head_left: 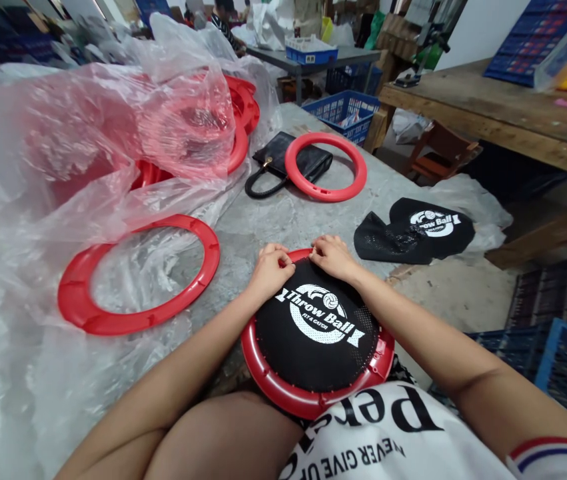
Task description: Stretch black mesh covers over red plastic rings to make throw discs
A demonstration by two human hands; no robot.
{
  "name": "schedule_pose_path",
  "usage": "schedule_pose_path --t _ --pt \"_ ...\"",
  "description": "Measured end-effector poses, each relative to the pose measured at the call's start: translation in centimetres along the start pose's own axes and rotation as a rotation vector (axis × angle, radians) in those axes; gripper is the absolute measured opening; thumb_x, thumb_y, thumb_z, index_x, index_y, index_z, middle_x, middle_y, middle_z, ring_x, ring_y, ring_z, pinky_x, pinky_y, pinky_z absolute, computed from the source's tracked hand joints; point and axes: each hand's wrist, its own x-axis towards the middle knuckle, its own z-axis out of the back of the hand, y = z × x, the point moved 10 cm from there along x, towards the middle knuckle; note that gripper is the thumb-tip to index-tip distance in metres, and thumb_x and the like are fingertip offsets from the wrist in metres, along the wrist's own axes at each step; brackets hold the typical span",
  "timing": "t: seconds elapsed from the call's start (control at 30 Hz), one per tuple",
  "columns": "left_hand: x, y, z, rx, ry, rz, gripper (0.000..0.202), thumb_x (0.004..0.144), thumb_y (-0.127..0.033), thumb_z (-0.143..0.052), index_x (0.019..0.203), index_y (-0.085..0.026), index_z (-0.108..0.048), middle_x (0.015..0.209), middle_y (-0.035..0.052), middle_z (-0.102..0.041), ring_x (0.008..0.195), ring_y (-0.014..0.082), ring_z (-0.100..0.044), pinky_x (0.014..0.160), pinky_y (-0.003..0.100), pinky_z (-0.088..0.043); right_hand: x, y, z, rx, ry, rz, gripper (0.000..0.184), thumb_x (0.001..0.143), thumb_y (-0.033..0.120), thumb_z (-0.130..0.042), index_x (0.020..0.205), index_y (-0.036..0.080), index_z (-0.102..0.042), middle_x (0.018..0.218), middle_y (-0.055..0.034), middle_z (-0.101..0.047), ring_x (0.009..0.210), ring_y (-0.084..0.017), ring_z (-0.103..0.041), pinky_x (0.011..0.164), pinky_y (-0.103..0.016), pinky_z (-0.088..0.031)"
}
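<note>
A red plastic ring (263, 375) rests on my lap and against the table edge, with a round black mesh fabric (290, 357) printed "Throw Ball" spread across it. At the ring's far rim, my left hand (272, 268) has its fingers pinched at the fabric's edge. Just to the right, my right hand (330, 256) pinches the same edge against the rim. The fabric's near edge lies along the inside of the ring. On the table to the left is a loose red ring (202, 288), partly on clear plastic.
A big clear plastic bag (88, 127) of red rings fills the left. Another red ring (358, 180) leans on a black handbag (278, 150). Loose black mesh fabric (398, 233) lies at the right table edge. Blue crates (348, 107) and a wooden bench (463, 100) stand beyond.
</note>
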Motion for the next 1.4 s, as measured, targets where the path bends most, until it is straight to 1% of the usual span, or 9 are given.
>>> schedule_pose_path --t 0.1,0.2,0.23,0.33,0.4,0.53,0.73,1.0,1.4 --pt "0.1 0.2 0.1 -0.035 -0.005 -0.001 0.012 0.077 -0.014 -0.064 0.067 -0.021 -0.063 0.113 0.0046 -0.065 0.114 0.0227 -0.06 0.11 0.041 -0.044 0.6 0.6 0.4 0.0 0.036 -0.005 0.017 0.09 0.025 -0.056 0.098 0.02 -0.07 0.123 -0.011 -0.066 0.118 -0.031 -0.053 0.105 -0.045 -0.041" --pt "0.3 0.3 0.2 -0.042 -0.011 -0.009 0.013 0.079 -0.014 -0.063 0.067 -0.021 -0.063 0.111 0.005 -0.065 0.112 0.0221 -0.061 0.11 0.04 -0.044 1.4 2.4 0.7 0.03 0.077 0.097 0.02 0.086 0.02 -0.06 0.101 0.02 -0.072 0.127 -0.0104 -0.066 0.123 -0.03 -0.053 0.107 -0.042 -0.04" --pt "0.3 0.3 0.2 -0.045 -0.01 -0.008 0.014 0.079 -0.013 -0.062 0.067 -0.02 -0.063 0.111 0.0052 -0.065 0.111 0.0219 -0.061 0.109 0.04 -0.044 1.7 3.1 0.6 0.056 0.099 0.144 0.019 0.085 0.02 -0.061 0.099 0.019 -0.073 0.126 -0.0098 -0.068 0.124 -0.028 -0.055 0.108 -0.04 -0.039" --pt "0.3 0.5 0.1 -0.056 -0.008 0.003 0.014 0.079 -0.013 -0.062 0.067 -0.02 -0.063 0.112 0.0057 -0.065 0.11 0.0215 -0.062 0.108 0.039 -0.046 2.1 4.2 -0.4 0.15 0.167 0.233 0.011 0.084 0.019 -0.063 0.081 0.018 -0.073 0.112 -0.007 -0.074 0.124 -0.024 -0.059 0.111 -0.034 -0.037" --pt "0.3 0.5 0.2 -0.06 -0.011 0.01 0.014 0.08 -0.013 -0.062 0.068 -0.02 -0.064 0.112 0.0058 -0.065 0.111 0.0215 -0.062 0.108 0.039 -0.046 2.3 4.1 -0.9 0.187 0.163 0.234 0.012 0.084 0.018 -0.064 0.075 0.018 -0.072 0.113 -0.0068 -0.074 0.126 -0.023 -0.059 0.113 -0.034 -0.036" --pt "0.3 0.7 0.3 -0.063 -0.018 0.03 0.014 0.08 -0.013 -0.061 0.069 -0.02 -0.064 0.112 0.0054 -0.064 0.11 0.0212 -0.062 0.108 0.039 -0.046 2.5 3.0 -1.3 0.221 0.102 0.181 0.01 0.083 0.02 -0.066 0.078 0.019 -0.074 0.129 -0.007 -0.07 0.128 -0.024 -0.058 0.113 -0.037 -0.038" --pt "0.4 0.9 0.2 -0.057 -0.018 0.061 0.015 0.08 -0.012 -0.062 0.068 -0.02 -0.063 0.114 0.0049 -0.063 0.112 0.0205 -0.062 0.109 0.037 -0.045 2.5 2.7 -1.7 0.228 0.106 0.182 0.011 0.083 0.023 -0.065 0.079 0.02 -0.075 0.127 -0.006 -0.07 0.128 -0.025 -0.057 0.113 -0.04 -0.038" --pt "0.4 0.9 0.3 -0.053 -0.032 0.072 0.016 0.081 -0.012 -0.061 0.067 -0.021 -0.06 0.113 0.005 -0.061 0.113 0.0197 -0.061 0.108 0.035 -0.045 2.2 2.9 -1.4 0.199 0.09 0.153 0.011 0.084 0.023 -0.065 0.078 0.021 -0.074 0.13 -0.0048 -0.069 0.127 -0.026 -0.057 0.113 -0.041 -0.038" --pt "0.4 0.8 0.4 -0.037 -0.044 0.076 0.018 0.08 -0.011 -0.06 0.066 -0.021 -0.057 0.112 0.0056 -0.06 0.115 0.0201 -0.06 0.109 0.035 -0.045 1.7 3.2 -0.9 0.165 0.091 0.133 0.011 0.086 0.023 -0.064 0.08 0.02 -0.073 0.133 -0.0042 -0.068 0.125 -0.026 -0.057 0.109 -0.039 -0.041"
